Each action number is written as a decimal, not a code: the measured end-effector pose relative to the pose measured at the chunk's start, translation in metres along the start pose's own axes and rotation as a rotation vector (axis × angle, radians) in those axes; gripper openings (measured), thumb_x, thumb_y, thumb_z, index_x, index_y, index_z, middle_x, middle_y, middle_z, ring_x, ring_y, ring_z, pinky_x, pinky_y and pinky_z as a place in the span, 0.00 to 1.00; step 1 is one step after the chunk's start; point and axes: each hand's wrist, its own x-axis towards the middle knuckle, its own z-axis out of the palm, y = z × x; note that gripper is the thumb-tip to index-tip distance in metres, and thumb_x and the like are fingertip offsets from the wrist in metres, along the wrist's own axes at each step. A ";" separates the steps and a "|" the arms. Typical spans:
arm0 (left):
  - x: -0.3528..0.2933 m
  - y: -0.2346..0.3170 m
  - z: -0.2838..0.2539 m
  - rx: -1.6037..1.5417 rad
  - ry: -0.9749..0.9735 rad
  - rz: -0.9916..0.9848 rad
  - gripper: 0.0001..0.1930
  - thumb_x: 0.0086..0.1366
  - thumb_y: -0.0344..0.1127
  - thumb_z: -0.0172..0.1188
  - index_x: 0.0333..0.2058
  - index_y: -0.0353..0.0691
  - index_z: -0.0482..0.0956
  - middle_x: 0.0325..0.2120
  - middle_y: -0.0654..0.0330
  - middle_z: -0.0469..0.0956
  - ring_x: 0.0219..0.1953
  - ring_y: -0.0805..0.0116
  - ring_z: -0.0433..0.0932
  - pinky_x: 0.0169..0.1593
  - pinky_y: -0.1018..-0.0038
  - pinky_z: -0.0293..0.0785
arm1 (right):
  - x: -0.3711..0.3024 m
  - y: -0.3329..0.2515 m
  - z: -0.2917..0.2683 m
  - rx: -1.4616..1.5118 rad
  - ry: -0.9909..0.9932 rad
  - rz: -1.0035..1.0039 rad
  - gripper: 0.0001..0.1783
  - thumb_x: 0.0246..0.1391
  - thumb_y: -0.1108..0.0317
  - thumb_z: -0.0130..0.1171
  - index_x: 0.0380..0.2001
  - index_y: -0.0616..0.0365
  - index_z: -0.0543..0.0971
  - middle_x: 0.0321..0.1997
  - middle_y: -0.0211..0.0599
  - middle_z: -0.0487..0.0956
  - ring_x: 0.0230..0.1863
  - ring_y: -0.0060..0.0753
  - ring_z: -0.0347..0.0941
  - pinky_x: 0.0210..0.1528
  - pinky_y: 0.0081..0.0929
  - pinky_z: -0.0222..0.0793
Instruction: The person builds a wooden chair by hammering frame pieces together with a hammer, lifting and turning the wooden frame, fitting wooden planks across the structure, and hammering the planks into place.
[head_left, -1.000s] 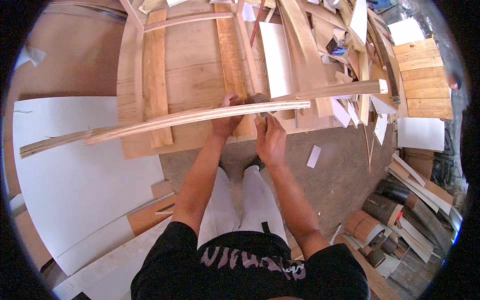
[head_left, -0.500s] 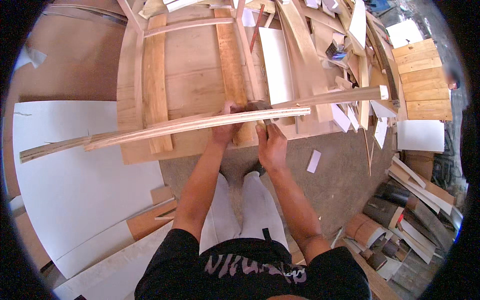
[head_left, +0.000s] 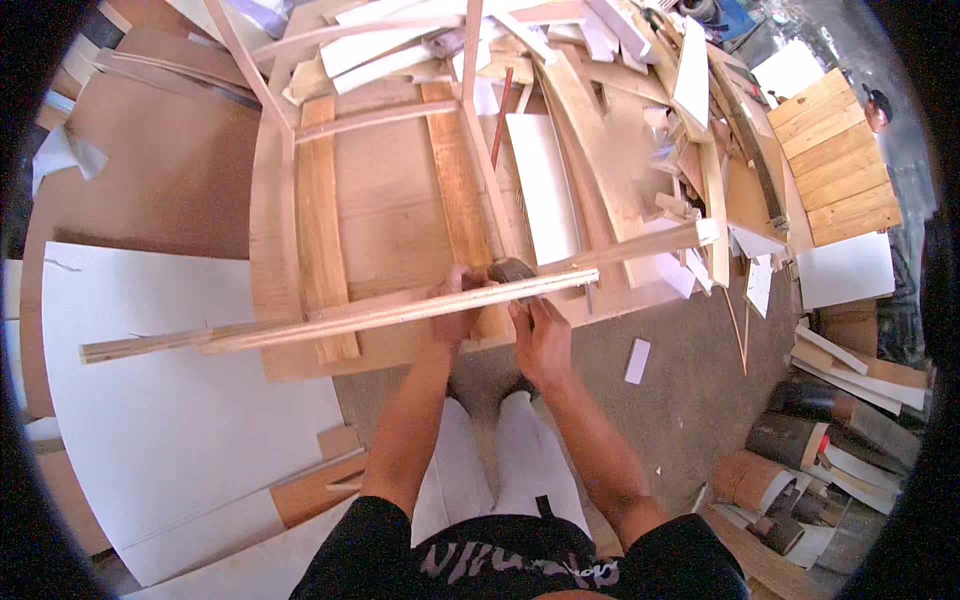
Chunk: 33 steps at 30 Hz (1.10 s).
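A pale layered-wood strip (head_left: pixel 400 318) crosses in front of me, edge up, at the near side of a wooden frame. A longer wooden bar (head_left: pixel 640 250) runs just behind it. My left hand (head_left: pixel 455 318) is closed, partly behind and under the strip; what its fingers grip is hidden. My right hand (head_left: pixel 542 345) is closed around the handle of a hammer (head_left: pixel 512 270), its dark head just beyond the strip beside my left fingers. Slender frame rails (head_left: pixel 485 175) stretch away from me over a plywood panel (head_left: pixel 385 210) with two brown boards (head_left: pixel 455 175) on it.
A large white sheet (head_left: pixel 150 400) lies at the left. Offcuts and long boards (head_left: pixel 600 170) pile up at the far right, with a white board (head_left: pixel 545 190) among them. Scrap and curved pieces (head_left: pixel 770 480) lie lower right. A person (head_left: pixel 878 108) stands by a plank panel (head_left: pixel 835 155).
The view has shifted, so the bench and strip appear lower. Both hands stay at the strip, and the hammer head still sits close to my left fingers.
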 end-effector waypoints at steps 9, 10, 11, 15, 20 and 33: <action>0.003 -0.004 0.006 0.027 0.097 0.040 0.18 0.57 0.40 0.68 0.40 0.42 0.69 0.24 0.57 0.81 0.27 0.58 0.83 0.30 0.65 0.78 | -0.001 -0.001 0.001 -0.031 -0.011 0.003 0.12 0.60 0.67 0.55 0.30 0.68 0.73 0.24 0.56 0.72 0.26 0.61 0.70 0.30 0.48 0.64; 0.001 -0.018 0.012 -0.045 0.065 -0.034 0.18 0.57 0.40 0.68 0.40 0.42 0.69 0.23 0.58 0.80 0.25 0.57 0.82 0.30 0.64 0.78 | -0.001 -0.003 0.002 -0.013 -0.019 0.010 0.12 0.59 0.68 0.55 0.29 0.68 0.72 0.24 0.56 0.72 0.27 0.61 0.70 0.30 0.48 0.65; -0.005 -0.036 0.013 -0.101 0.049 -0.119 0.17 0.57 0.39 0.68 0.39 0.42 0.70 0.23 0.59 0.80 0.24 0.57 0.82 0.30 0.63 0.78 | -0.003 -0.011 0.005 0.013 -0.039 0.011 0.12 0.59 0.68 0.56 0.28 0.68 0.72 0.25 0.56 0.72 0.28 0.62 0.71 0.31 0.49 0.65; -0.005 -0.036 0.011 0.037 0.061 0.023 0.18 0.55 0.38 0.69 0.40 0.41 0.73 0.28 0.55 0.81 0.31 0.55 0.82 0.36 0.63 0.78 | 0.001 -0.009 0.009 0.005 0.004 -0.066 0.11 0.57 0.69 0.57 0.29 0.68 0.72 0.26 0.56 0.73 0.30 0.62 0.71 0.32 0.50 0.65; 0.003 0.012 -0.021 -0.073 -0.142 -0.060 0.17 0.57 0.36 0.65 0.44 0.38 0.76 0.35 0.51 0.80 0.42 0.52 0.79 0.45 0.62 0.75 | -0.035 -0.011 -0.031 -0.150 0.013 0.015 0.11 0.54 0.70 0.58 0.37 0.69 0.75 0.30 0.56 0.76 0.34 0.60 0.75 0.36 0.45 0.70; 0.033 -0.010 -0.067 0.422 -0.485 -0.056 0.07 0.62 0.35 0.55 0.35 0.39 0.77 0.39 0.48 0.78 0.44 0.48 0.76 0.50 0.56 0.71 | -0.045 -0.017 -0.033 -0.023 -0.222 0.348 0.17 0.61 0.62 0.55 0.46 0.64 0.73 0.31 0.57 0.78 0.33 0.61 0.77 0.38 0.46 0.73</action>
